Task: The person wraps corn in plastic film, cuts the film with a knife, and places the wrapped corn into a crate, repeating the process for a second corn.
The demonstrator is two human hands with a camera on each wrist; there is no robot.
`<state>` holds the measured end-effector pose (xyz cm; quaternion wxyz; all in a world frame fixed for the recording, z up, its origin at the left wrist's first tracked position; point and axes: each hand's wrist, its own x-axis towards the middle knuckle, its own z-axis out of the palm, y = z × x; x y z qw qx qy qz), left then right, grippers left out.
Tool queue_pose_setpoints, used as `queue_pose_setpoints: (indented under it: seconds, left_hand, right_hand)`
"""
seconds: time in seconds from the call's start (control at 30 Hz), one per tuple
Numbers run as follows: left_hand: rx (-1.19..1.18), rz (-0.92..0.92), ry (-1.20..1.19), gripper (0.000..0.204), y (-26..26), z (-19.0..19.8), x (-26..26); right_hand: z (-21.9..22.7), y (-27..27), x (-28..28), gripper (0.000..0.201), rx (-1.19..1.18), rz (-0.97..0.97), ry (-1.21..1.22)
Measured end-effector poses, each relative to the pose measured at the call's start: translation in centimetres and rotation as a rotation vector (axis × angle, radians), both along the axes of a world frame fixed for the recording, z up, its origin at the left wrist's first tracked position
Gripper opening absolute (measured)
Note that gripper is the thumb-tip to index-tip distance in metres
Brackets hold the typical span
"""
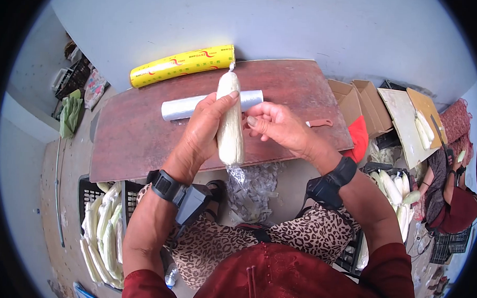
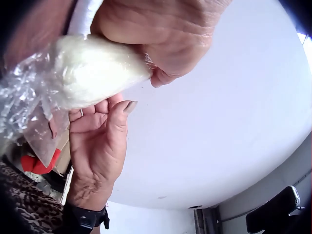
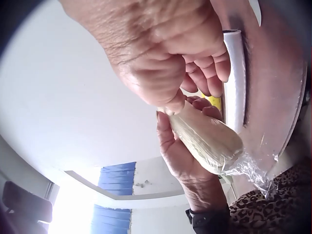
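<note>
Corn [image 1: 231, 122], gripped by left hand [image 1: 202, 122] over worktop [image 1: 139, 140], near edge; right hand [image 1: 281, 129] relaxed; wrapping seemed unfinished, film [image 1: 237, 173] wanting twisting.

The person wears a dark red top [image 1: 276, 274] with short sleeves [image 1: 145, 287], leopard-print trousers [image 1: 309, 227], dark sandals [image 1: 216, 190] and, on both wrists, black straps [image 1: 167, 186] bearing bulky dark housings [image 1: 193, 204].

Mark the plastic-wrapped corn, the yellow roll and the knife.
Plastic-wrapped corn [image 1: 231, 125]: head view, middle of its body.
Yellow roll [image 1: 182, 66]: head view, printed side.
Knife [image 1: 320, 122]: head view, brown handle.
</note>
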<state>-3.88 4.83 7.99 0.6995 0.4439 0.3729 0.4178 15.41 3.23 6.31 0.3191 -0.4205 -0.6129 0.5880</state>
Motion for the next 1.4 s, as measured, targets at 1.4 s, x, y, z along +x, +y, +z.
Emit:
queue_pose_setpoints:
  seconds: [1.4]
  left_hand:
    - [0.011, 0.262, 0.018, 0.028, 0.4, -1.3, 0.6]
  right_hand:
    - [-3.0, -2.2, -4.5, 0.070, -0.318, 0.059, 0.618]
